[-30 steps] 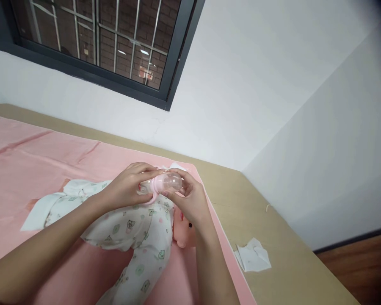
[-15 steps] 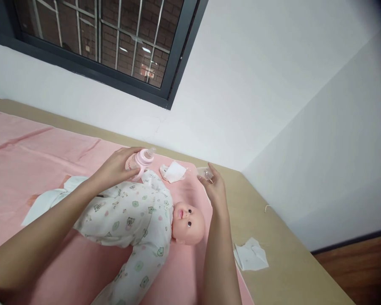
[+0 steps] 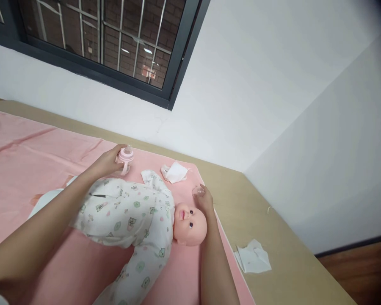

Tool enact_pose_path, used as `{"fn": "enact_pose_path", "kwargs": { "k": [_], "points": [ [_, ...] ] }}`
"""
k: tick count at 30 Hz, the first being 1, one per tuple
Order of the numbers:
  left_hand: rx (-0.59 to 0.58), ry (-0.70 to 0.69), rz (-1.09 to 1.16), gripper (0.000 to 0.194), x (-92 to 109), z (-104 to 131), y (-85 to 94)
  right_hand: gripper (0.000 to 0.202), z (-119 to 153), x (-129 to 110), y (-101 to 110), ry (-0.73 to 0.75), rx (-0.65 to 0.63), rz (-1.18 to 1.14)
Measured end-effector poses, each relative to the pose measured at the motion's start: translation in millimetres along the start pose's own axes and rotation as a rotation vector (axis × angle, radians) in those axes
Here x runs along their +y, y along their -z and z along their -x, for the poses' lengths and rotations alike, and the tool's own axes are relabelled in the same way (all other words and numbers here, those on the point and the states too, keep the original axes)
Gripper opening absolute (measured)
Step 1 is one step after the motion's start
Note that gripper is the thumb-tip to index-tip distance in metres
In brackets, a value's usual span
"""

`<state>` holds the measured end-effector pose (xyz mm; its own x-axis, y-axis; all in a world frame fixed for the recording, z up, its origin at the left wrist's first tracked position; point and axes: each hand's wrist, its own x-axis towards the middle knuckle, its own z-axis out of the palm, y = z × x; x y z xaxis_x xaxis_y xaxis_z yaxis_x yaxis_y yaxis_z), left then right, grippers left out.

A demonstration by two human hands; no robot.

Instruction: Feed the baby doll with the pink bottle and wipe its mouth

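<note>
A pink-collared baby bottle (image 3: 126,156) with a clear nipple and a handle stands upright in the grip of my left hand (image 3: 111,161), above the doll's body. My right hand (image 3: 205,198) is closed around a small clear cap (image 3: 197,192) at the edge of the pink sheet, beyond the doll's head. The doll (image 3: 190,224) lies on its back between my arms, in a white printed outfit (image 3: 136,212), its face turned up.
The pink sheet (image 3: 44,156) covers most of the wooden surface (image 3: 282,254). A crumpled white tissue (image 3: 175,172) lies near the doll's sleeve, another white cloth (image 3: 254,256) at the right. Behind are a white wall and a barred window (image 3: 114,42).
My left hand has moved left with the bottle, which is now more upright. My right hand has come down and slightly left with the clear cap, closer to the doll's head.
</note>
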<state>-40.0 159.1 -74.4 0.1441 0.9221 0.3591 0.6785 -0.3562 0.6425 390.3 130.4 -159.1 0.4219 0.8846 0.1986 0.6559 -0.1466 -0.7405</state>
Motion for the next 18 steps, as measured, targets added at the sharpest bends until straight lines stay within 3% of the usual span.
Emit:
{"fn": "enact_pose_path", "kwargs": {
  "k": [8, 18],
  "points": [
    [-0.134, 0.154, -0.128, 0.062, -37, -8, -3.6, 0.075, 5, 6, -6, -0.018, -0.017, -0.051],
    [-0.145, 0.175, -0.141, 0.064, -36, -5, -9.8, 0.086, 6, 13, -11, -0.063, 0.008, -0.135]
  ]
}}
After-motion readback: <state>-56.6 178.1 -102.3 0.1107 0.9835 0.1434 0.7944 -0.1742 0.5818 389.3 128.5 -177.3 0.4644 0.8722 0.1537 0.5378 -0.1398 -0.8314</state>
